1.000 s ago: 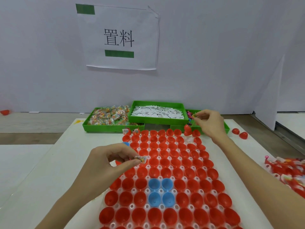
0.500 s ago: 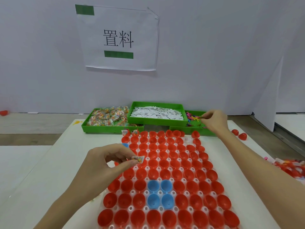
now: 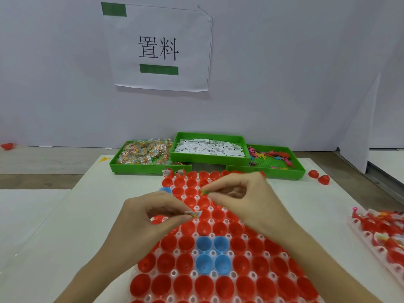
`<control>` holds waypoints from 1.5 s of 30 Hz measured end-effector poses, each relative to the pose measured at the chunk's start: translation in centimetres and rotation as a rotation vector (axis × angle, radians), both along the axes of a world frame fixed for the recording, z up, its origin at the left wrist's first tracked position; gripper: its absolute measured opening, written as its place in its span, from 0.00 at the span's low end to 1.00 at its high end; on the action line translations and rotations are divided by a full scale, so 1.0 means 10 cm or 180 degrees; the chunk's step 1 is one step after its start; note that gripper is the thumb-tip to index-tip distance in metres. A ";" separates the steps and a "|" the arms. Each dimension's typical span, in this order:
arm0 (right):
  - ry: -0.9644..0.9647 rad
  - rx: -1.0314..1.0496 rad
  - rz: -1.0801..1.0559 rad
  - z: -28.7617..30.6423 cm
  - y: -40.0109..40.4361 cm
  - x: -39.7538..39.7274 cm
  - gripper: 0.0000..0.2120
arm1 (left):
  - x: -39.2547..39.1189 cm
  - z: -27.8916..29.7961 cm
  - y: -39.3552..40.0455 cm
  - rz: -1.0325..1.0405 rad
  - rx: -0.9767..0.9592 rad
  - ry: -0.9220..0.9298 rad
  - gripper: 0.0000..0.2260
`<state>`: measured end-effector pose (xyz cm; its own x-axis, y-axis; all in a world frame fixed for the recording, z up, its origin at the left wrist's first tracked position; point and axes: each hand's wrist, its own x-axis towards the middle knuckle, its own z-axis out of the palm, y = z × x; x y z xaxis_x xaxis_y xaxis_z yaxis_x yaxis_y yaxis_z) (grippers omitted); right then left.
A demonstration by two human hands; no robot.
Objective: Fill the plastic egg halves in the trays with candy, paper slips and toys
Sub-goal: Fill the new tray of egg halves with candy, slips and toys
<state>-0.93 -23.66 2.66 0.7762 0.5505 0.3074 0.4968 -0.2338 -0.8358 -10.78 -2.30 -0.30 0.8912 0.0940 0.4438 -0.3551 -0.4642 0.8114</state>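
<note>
Pinching candy packet [image 3: 193,213] in left hand [image 3: 150,217] and green toy [image 3: 204,192] in right hand [image 3: 244,200], risking drops between cups at twelve o'clock.

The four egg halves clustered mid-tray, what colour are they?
Blue egg halves, ringed by red egg halves; clear in the head view.

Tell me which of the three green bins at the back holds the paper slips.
The middle green bin, filled with white paper slips. It sits raised, overlapping its neighbours: the left bin holds wrapped candy, the right bin small coloured toys.
</note>
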 end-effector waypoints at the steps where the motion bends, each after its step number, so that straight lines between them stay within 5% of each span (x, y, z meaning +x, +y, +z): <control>1: -0.0069 -0.0047 0.0040 -0.03 0.04 -0.09 0.08 | 0.00 0.00 -0.01 0.0016 -0.0037 0.0010 0.06; 6: -0.0230 -0.0093 0.0050 -0.08 0.08 -0.26 0.08 | -0.02 0.03 -0.01 0.0021 -0.0318 0.0085 0.14; 12: -0.0487 -0.0147 0.0029 -0.12 0.09 -0.31 0.10 | 0.00 0.00 -0.03 0.0095 -0.0094 -0.0079 0.12; 22: 0.0352 -0.0033 0.0508 -0.07 0.00 -0.14 0.05 | -0.02 -0.02 -0.17 0.0180 0.0744 -0.0799 0.12; 31: 0.0680 0.0261 0.0447 -0.05 -0.14 0.04 0.07 | 0.29 0.07 -0.22 -0.0096 -0.0300 -0.0206 0.09; 33: 0.0642 0.0290 0.0240 -0.07 -0.16 0.09 0.07 | 0.46 0.04 -0.13 0.0143 0.0420 -0.0136 0.10; 37: 0.0654 0.0308 -0.0062 -0.13 -0.20 0.17 0.05 | 0.70 -0.10 0.07 0.0246 0.2352 0.0290 0.30; 45: 0.0502 0.0462 -0.0387 -0.09 0.08 0.46 0.05 | 0.79 -0.29 0.16 0.0291 0.2700 0.0540 0.34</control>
<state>3.62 -22.85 1.74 0.8786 0.4091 0.2462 0.3331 -0.1557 -0.9300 -2.92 -0.74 -3.18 0.9568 -0.1338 0.2582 -0.1925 -0.9569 0.2173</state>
